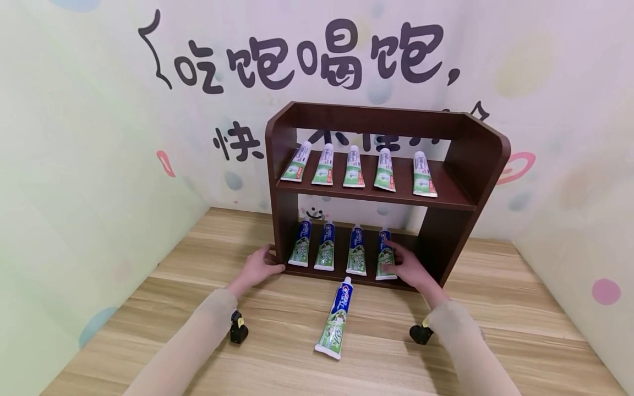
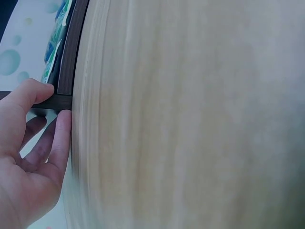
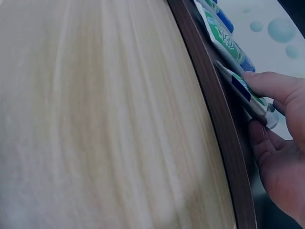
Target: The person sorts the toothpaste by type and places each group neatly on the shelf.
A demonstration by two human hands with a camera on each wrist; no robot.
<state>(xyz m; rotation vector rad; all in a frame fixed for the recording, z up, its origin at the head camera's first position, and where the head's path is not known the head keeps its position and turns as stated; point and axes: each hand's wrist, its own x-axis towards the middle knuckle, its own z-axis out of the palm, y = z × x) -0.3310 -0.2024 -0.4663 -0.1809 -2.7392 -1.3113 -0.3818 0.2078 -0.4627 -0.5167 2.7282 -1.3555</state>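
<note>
A dark brown two-tier shelf (image 1: 376,199) stands on the table. My left hand (image 1: 258,268) grips its lower left corner; in the left wrist view, the thumb lies on one side of the dark side panel (image 2: 59,102) and the fingers on the other. With thumb and fingers, my right hand (image 1: 410,267) pinches the rightmost blue-and-green toothpaste tube (image 1: 384,254) on the lower tier. The right wrist view shows this tube (image 3: 244,89) tilted between thumb and fingertips. Several matching tubes (image 1: 325,247) lean in a row to its left.
Another blue-and-green toothpaste tube (image 1: 335,319) lies on the wooden table (image 1: 277,352) before the shelf, cap toward it. Several white-and-green tubes (image 1: 354,168) stand in a row on the upper tier. Behind rises a wall (image 1: 223,33) with black lettering.
</note>
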